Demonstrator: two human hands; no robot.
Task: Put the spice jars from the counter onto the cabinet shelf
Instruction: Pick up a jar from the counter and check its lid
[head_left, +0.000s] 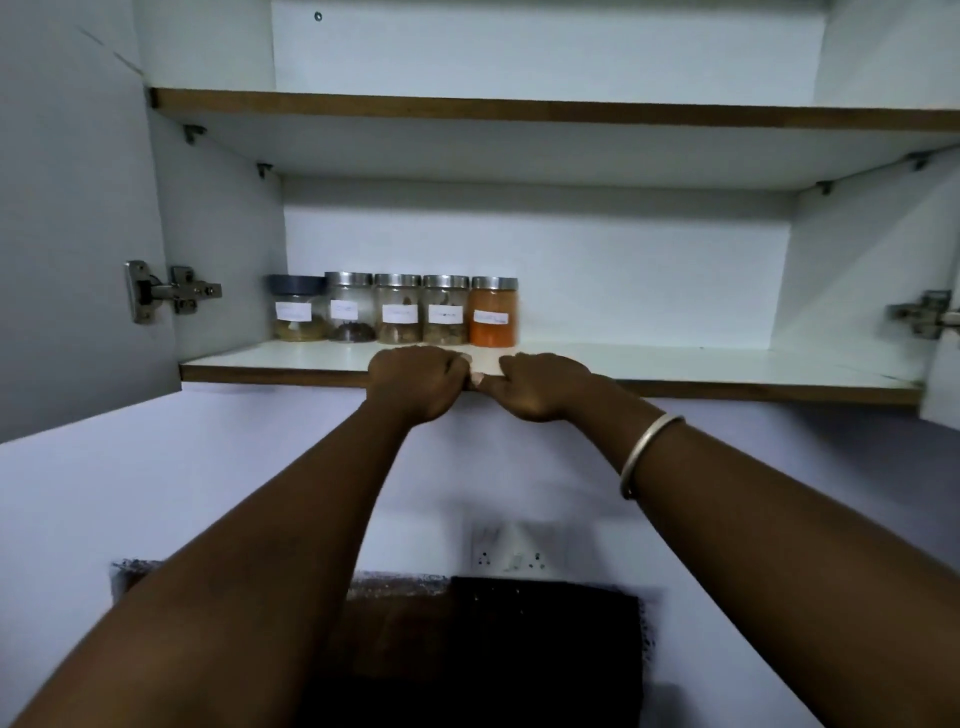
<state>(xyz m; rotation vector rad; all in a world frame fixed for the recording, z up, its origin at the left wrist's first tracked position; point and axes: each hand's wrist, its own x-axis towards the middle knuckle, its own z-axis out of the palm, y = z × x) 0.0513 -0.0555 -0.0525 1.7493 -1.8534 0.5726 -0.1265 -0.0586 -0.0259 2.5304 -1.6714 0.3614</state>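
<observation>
— Where are the spice jars (392, 309)?
— Five in a row on the shelf (675, 364), just behind the left hand (418, 382).
— And the hands?
— Left hand and right hand (540, 387) curled closed at the shelf edge, knuckles nearly touching, holding no jar.

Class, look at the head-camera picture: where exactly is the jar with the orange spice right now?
The orange spice jar stands upright on the lower cabinet shelf, at the right end of the row of five jars, beside a brown-spice jar.
</observation>
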